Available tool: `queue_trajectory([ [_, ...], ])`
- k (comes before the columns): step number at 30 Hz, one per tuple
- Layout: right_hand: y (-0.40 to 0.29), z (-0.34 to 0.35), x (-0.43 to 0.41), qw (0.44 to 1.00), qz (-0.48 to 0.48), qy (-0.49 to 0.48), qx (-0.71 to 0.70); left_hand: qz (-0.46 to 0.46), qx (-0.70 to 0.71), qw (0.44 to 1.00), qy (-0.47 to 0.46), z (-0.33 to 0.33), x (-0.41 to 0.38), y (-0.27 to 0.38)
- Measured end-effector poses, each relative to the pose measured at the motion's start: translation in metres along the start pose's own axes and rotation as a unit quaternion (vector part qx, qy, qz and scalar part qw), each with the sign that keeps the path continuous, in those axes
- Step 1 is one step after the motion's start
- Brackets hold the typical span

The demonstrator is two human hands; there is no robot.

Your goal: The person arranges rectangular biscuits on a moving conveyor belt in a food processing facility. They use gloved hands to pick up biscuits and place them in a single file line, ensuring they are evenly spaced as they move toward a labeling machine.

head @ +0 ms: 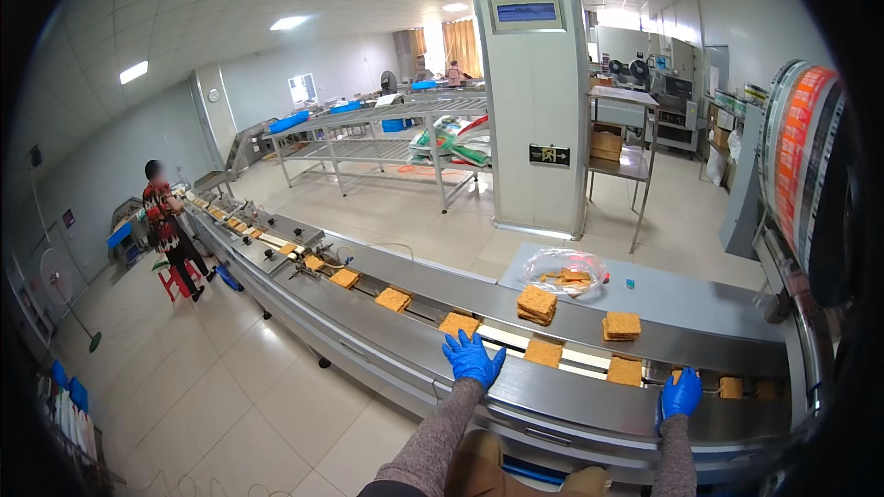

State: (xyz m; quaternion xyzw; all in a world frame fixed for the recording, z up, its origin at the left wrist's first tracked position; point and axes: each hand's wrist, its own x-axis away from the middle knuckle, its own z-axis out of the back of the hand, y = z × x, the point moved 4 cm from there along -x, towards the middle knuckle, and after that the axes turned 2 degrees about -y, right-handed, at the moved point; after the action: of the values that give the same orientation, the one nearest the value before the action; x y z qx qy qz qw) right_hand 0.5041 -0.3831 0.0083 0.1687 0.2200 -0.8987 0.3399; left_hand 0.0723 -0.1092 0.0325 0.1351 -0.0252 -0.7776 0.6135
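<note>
My left hand (474, 359), in a blue glove, lies with fingers spread at the near edge of a cracker stack (458, 324) on the steel conveyor (387, 352). My right hand (681, 393), gloved the same way, reaches over another square cracker (677, 375) farther right in the channel; its fingers partly hide that piece, and whether they grip it is unclear. Between my hands sit two more portions of crackers (543, 353) (624, 371) on the white belt. On the steel ledge beyond stand a taller cracker stack (536, 305) and a lower one (621, 326).
A clear plastic bag (563, 272) with broken crackers lies on a grey table (697, 300) behind the conveyor. A large film roll (801, 145) stands at the right. A pillar (535, 96) rises beyond. Another person (162, 210) stands at the line's far left end.
</note>
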Motion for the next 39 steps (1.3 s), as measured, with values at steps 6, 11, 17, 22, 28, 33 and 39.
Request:
queue_trajectory([
  [6,-0.003,-0.005,0.004,0.998,0.035,0.029,-0.031,-0.172,0.043,0.976,0.128,-0.007,-0.002,0.001],
  [11,-0.005,0.0,0.0,0.997,-0.03,-0.066,-0.022,-0.194,0.108,0.965,0.141,0.002,0.001,0.003],
  [17,0.006,-0.003,0.0,0.994,-0.083,-0.074,0.01,-0.173,0.104,0.973,0.108,0.003,-0.002,0.004],
  [22,-0.007,0.015,0.003,0.997,-0.068,-0.036,0.009,0.005,-0.022,0.998,-0.067,-0.003,-0.004,0.0],
  [28,-0.001,0.002,0.005,1.0,-0.008,0.013,-0.007,-0.081,-0.015,0.997,-0.001,-0.011,-0.006,0.004],
  [33,-0.006,0.004,0.008,0.998,0.034,0.039,-0.032,-0.161,0.082,0.982,0.056,-0.005,-0.004,0.006],
  [39,-0.007,0.007,0.002,0.994,-0.079,-0.075,0.0,-0.199,0.08,0.967,0.141,0.0,0.0,0.005],
])
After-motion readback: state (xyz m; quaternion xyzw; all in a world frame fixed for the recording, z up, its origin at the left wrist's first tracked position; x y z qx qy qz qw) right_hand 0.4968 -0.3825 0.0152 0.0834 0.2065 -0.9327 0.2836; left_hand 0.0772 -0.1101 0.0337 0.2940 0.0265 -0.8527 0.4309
